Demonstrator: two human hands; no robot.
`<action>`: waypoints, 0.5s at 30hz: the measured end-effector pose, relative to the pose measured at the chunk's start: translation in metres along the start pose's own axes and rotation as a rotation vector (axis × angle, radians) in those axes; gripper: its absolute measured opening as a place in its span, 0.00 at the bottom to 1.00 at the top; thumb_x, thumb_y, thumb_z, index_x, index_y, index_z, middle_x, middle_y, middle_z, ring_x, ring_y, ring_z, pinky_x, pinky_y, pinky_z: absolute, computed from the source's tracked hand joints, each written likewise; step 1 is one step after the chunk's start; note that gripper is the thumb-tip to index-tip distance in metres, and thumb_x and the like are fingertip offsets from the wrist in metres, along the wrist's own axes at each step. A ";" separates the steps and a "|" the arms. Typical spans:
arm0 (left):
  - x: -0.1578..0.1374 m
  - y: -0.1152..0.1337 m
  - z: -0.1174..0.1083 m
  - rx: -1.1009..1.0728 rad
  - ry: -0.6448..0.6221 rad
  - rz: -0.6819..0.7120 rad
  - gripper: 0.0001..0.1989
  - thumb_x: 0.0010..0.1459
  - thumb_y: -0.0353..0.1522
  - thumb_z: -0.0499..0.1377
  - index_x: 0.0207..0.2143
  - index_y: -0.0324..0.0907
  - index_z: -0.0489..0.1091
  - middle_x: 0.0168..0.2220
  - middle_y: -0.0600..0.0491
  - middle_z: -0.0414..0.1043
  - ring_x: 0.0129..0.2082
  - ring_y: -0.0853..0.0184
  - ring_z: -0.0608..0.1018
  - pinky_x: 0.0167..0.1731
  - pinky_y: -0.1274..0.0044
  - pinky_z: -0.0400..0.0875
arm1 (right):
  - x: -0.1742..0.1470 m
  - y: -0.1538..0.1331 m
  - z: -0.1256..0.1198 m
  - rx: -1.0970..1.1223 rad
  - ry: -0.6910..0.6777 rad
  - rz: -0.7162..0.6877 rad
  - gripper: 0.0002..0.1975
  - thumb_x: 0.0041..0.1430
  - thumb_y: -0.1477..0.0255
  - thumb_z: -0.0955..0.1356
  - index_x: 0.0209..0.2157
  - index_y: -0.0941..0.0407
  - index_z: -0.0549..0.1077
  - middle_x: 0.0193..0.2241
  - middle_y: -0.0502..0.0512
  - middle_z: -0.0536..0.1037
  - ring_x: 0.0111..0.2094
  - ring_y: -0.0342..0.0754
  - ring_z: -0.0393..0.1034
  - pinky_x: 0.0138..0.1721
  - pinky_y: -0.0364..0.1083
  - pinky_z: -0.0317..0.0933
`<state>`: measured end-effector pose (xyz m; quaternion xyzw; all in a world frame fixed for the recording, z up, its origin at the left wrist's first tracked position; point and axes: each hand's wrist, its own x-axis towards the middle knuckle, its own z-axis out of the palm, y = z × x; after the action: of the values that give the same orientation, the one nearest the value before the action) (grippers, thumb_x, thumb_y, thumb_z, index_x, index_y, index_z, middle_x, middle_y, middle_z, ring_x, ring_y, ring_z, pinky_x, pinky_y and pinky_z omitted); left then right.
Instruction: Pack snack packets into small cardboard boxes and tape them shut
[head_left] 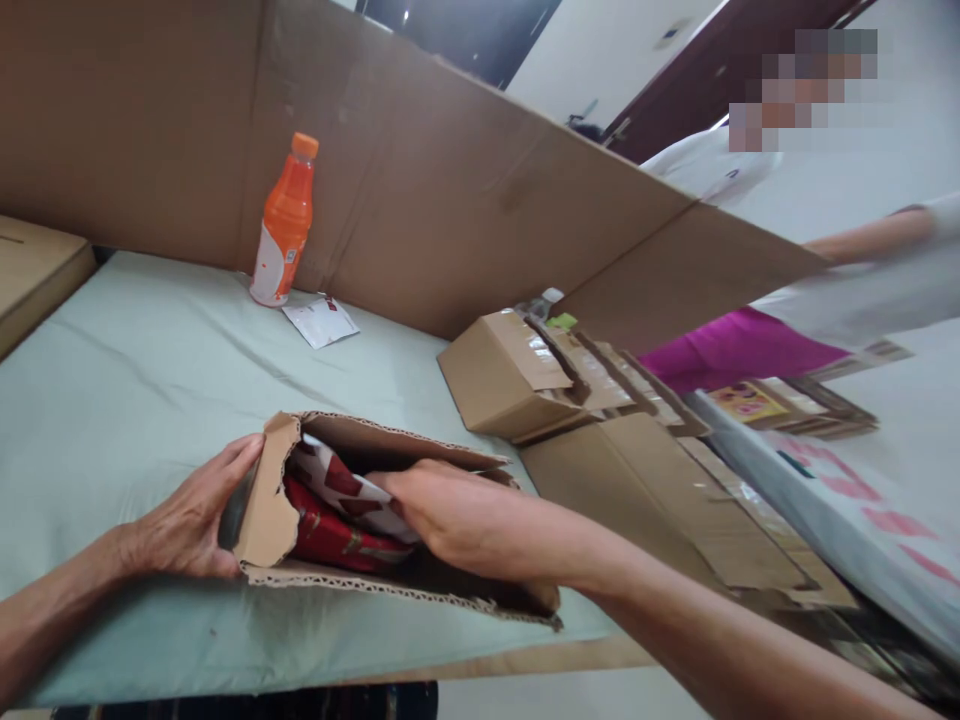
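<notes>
An open cardboard box [270, 520] with torn edges lies on the pale green cloth in front of me. My left hand [191, 515] clasps its left end, thumb and fingers spread around the corners. My right hand [450, 515] reaches into the opening, its fingers closed on a white packet with dark red patches [341, 480]. Under that packet a shiny red packet [337, 535] lies inside the box. The tips of my right fingers are partly hidden by the box and packet.
A tall cardboard panel [420, 190] stands behind the cloth [150, 400]. Near it are an orange drink bottle [283, 225] and a small white sachet [322, 320]. Several cardboard boxes [495, 370] crowd the right side. Another person [847, 290] stands beyond, one arm at the panel.
</notes>
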<state>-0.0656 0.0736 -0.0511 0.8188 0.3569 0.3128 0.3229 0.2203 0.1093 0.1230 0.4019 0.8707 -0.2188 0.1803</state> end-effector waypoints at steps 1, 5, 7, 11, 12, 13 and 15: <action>0.000 0.000 0.000 0.005 0.000 0.005 0.63 0.51 0.38 0.71 0.75 0.59 0.30 0.77 0.40 0.42 0.72 0.34 0.57 0.67 0.43 0.58 | 0.001 -0.002 0.004 -0.062 0.004 0.010 0.20 0.60 0.87 0.62 0.43 0.55 0.80 0.37 0.56 0.86 0.36 0.51 0.79 0.34 0.46 0.64; -0.001 -0.003 0.003 0.030 -0.001 0.003 0.65 0.50 0.37 0.70 0.75 0.59 0.27 0.77 0.40 0.42 0.73 0.34 0.56 0.67 0.42 0.57 | 0.005 -0.003 0.015 -0.278 0.035 -0.020 0.19 0.63 0.84 0.65 0.49 0.55 0.81 0.41 0.60 0.86 0.41 0.57 0.81 0.40 0.49 0.67; -0.002 -0.005 0.005 0.063 0.004 0.018 0.67 0.49 0.36 0.70 0.75 0.61 0.24 0.77 0.41 0.41 0.73 0.33 0.56 0.67 0.41 0.58 | 0.005 0.000 0.019 -0.324 0.058 -0.021 0.19 0.63 0.84 0.65 0.49 0.56 0.81 0.40 0.60 0.86 0.41 0.56 0.81 0.42 0.49 0.68; -0.002 -0.005 0.006 0.094 -0.007 0.035 0.67 0.50 0.38 0.70 0.75 0.61 0.22 0.77 0.42 0.42 0.73 0.33 0.56 0.67 0.42 0.59 | 0.009 0.004 0.021 -0.274 0.101 -0.017 0.21 0.64 0.84 0.64 0.54 0.55 0.79 0.42 0.60 0.86 0.43 0.56 0.81 0.45 0.51 0.69; -0.002 -0.005 0.006 0.093 -0.002 0.043 0.66 0.51 0.39 0.70 0.75 0.61 0.22 0.77 0.41 0.44 0.72 0.34 0.57 0.66 0.42 0.60 | 0.011 0.005 0.021 -0.239 0.094 -0.039 0.22 0.65 0.83 0.64 0.56 0.55 0.78 0.43 0.60 0.85 0.44 0.55 0.80 0.46 0.50 0.69; -0.001 -0.004 0.005 0.090 0.008 0.051 0.65 0.52 0.40 0.69 0.75 0.61 0.22 0.76 0.40 0.45 0.72 0.34 0.58 0.66 0.42 0.60 | 0.013 0.005 0.020 -0.204 0.077 -0.067 0.22 0.66 0.81 0.64 0.57 0.54 0.77 0.44 0.59 0.85 0.45 0.54 0.80 0.47 0.50 0.69; 0.000 -0.004 0.004 0.083 0.028 0.066 0.64 0.54 0.41 0.68 0.75 0.61 0.22 0.75 0.40 0.46 0.71 0.34 0.59 0.65 0.41 0.62 | 0.015 0.005 0.018 -0.160 0.024 -0.107 0.20 0.67 0.79 0.65 0.57 0.54 0.77 0.43 0.58 0.85 0.43 0.53 0.79 0.45 0.48 0.68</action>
<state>-0.0640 0.0743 -0.0561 0.8384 0.3469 0.3197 0.2731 0.2175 0.1123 0.0997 0.3418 0.9077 -0.1530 0.1897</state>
